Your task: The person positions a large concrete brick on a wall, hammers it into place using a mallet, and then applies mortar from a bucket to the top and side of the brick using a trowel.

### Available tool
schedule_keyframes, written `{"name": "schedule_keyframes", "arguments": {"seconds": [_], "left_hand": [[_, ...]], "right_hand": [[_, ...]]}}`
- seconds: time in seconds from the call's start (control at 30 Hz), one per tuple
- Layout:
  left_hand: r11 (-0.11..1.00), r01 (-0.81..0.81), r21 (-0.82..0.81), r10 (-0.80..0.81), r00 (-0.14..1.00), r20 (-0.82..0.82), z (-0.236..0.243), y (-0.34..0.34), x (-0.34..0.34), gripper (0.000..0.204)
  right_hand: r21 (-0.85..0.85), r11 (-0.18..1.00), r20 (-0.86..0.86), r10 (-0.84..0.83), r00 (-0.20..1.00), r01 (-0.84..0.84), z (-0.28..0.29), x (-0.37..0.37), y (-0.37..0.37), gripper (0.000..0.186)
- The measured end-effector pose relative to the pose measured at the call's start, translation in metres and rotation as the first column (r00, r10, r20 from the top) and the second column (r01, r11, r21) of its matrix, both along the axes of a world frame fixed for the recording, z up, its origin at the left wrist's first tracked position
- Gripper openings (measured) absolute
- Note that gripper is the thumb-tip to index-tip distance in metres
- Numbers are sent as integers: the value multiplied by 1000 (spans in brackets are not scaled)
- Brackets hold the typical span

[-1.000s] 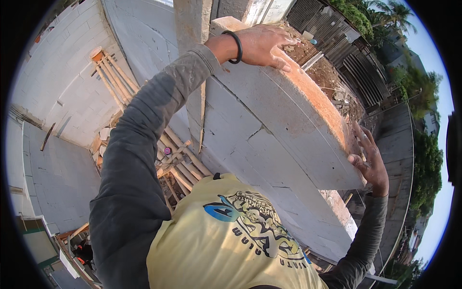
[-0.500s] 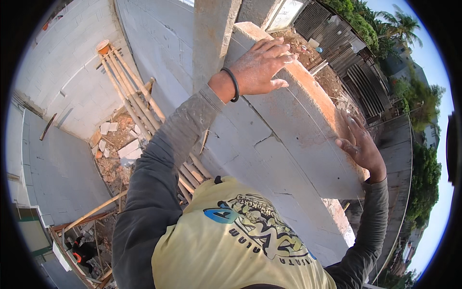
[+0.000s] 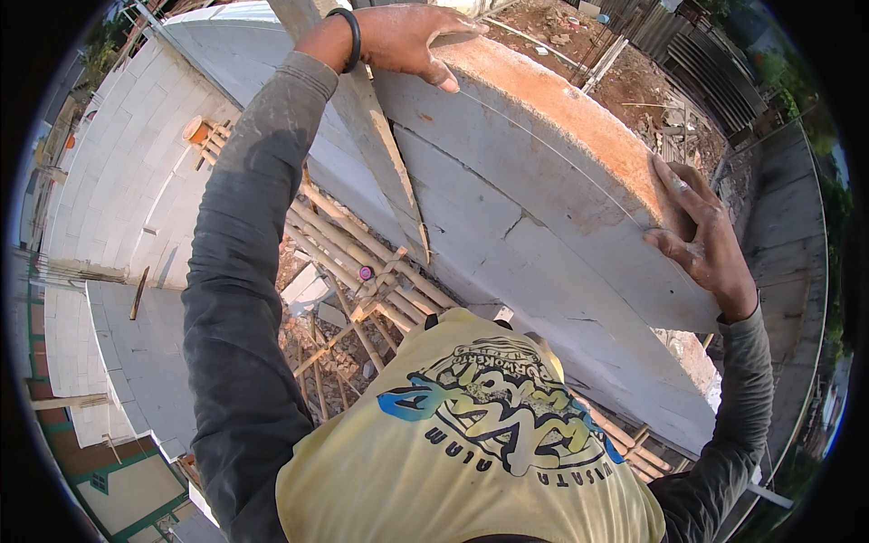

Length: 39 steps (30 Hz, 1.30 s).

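A long pale grey lightweight concrete block (image 3: 579, 181) lies along the top of the wall, its rough upper face lit orange. At its left part, my left hand (image 3: 407, 41) rests over the upper edge, fingers stretched out and thumb pointing down the front face. Toward the right end, my right hand (image 3: 701, 235) grips the block's edge, fingers bent over the top and thumb against the front. A thin string (image 3: 529, 131) runs along the front face just below the top edge. My left fingertips are partly lost against the bright surface.
An upright wooden board (image 3: 385, 154) stands against the wall beside my left forearm. Below are bamboo poles (image 3: 348, 244) tied as scaffolding, over rubble. An orange bucket (image 3: 195, 129) sits at the far left. Beyond the wall lie bare soil and corrugated sheets (image 3: 701, 77).
My view has shifted, showing more scaffolding below. My left hand has moved left along the block's edge toward the wooden board. The right hand stays on the right end, its fingers more bent.
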<state>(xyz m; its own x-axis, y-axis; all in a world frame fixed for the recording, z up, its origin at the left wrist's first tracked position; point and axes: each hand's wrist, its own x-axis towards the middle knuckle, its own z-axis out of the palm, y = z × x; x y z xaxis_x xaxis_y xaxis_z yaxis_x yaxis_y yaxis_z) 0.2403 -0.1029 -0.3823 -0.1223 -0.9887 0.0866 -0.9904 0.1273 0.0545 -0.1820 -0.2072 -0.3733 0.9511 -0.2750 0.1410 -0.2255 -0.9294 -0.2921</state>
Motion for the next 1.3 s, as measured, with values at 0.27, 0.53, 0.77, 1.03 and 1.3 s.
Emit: {"name": "schedule_keyframes", "arguments": {"seconds": [0.27, 0.53, 0.77, 1.03, 1.3], "left_hand": [[981, 192, 16, -191, 980, -47, 13, -9, -8, 62], [999, 50, -12, -50, 998, 28, 5, 0, -12, 67], [936, -93, -339, 70, 994, -78, -25, 10, -16, 61], [545, 298, -784, -361, 927, 102, 44, 8, -44, 26], [874, -143, -464, 236, 960, 149, -64, -101, -51, 97]], "right_hand": [[16, 1000, 28, 7, 1000, -8, 1, 0, 3, 80], [28, 999, 67, 25, 997, -27, -2, -3, -1, 81], [43, 999, 11, -20, 1000, 20, 2, -3, 1, 83], [71, 997, 31, -34, 999, 32, -1, -2, 1, 85], [17, 1000, 6, 8, 1000, -8, 0, 2, 1, 81]]}}
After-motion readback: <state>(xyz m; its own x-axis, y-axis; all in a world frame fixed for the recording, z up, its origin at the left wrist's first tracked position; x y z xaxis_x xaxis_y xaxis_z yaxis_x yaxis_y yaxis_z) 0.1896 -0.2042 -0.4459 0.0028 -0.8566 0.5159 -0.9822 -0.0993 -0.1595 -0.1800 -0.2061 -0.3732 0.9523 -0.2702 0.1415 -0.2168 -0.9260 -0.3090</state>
